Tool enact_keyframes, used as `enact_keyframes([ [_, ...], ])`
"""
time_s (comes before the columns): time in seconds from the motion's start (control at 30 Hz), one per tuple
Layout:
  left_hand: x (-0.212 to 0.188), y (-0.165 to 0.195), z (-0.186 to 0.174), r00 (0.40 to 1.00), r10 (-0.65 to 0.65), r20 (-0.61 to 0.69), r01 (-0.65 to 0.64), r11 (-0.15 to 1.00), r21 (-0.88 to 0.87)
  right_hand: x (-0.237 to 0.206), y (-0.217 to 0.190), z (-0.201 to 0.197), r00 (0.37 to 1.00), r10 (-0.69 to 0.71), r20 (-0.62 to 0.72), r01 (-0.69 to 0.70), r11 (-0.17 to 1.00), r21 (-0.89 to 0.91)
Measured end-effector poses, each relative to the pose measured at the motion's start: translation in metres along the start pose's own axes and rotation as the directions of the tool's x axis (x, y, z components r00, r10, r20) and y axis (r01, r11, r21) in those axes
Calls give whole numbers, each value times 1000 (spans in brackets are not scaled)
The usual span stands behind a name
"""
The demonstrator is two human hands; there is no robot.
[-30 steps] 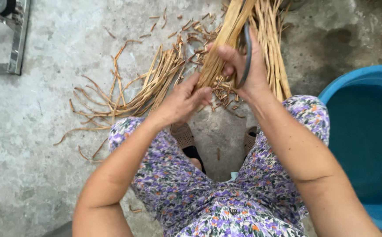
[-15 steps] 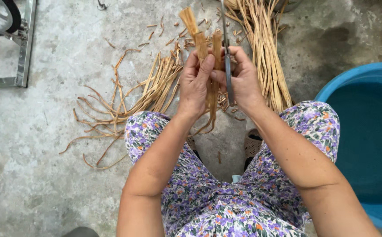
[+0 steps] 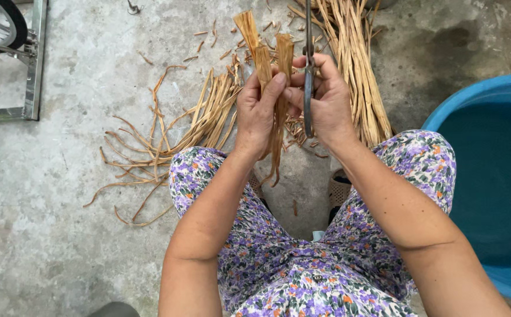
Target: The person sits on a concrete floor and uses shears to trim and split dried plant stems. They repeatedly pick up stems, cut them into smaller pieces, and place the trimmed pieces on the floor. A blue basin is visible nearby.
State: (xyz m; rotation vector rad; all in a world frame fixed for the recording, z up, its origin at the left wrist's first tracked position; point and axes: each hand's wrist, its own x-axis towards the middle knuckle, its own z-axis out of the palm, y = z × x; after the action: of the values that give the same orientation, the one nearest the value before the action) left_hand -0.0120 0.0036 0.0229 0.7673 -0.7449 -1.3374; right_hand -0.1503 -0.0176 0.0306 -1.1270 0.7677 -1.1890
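- Your left hand [image 3: 259, 114] is clamping a few dried plant strips [image 3: 274, 88], their long axis running upright, away from you.
- Your right hand [image 3: 326, 103] is closing around a dark knife [image 3: 308, 76], its blade lying just beside the strips, parallel to them.

Grey concrete floor [image 3: 62, 223], mottled and stained; on it a loose pile of curled tan strips [image 3: 167, 138], a bundle of straight pale stalks [image 3: 358, 76], scattered short offcuts [image 3: 208, 38]; blue plastic tub [image 3: 496, 170] at right; metal frame [image 3: 32, 70] at upper left.
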Motion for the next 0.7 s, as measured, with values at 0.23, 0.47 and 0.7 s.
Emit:
enact_keyframes([
  [0.23, -2, 5, -12, 946, 318, 63, -312, 837, 450, -3, -5, -1, 996, -83, 17, 85, 986, -142],
  [0.47, -1, 3, -14, 964, 262, -43, -218, 874, 435, -1, 0, 2, 999, -33, 41, 35, 997, -65],
  [0.7, 1, 10, -29, 998, 18, 63, -27, 988, 154, 1, -12, -10, 991, 44, 129, -44, 999, -5],
])
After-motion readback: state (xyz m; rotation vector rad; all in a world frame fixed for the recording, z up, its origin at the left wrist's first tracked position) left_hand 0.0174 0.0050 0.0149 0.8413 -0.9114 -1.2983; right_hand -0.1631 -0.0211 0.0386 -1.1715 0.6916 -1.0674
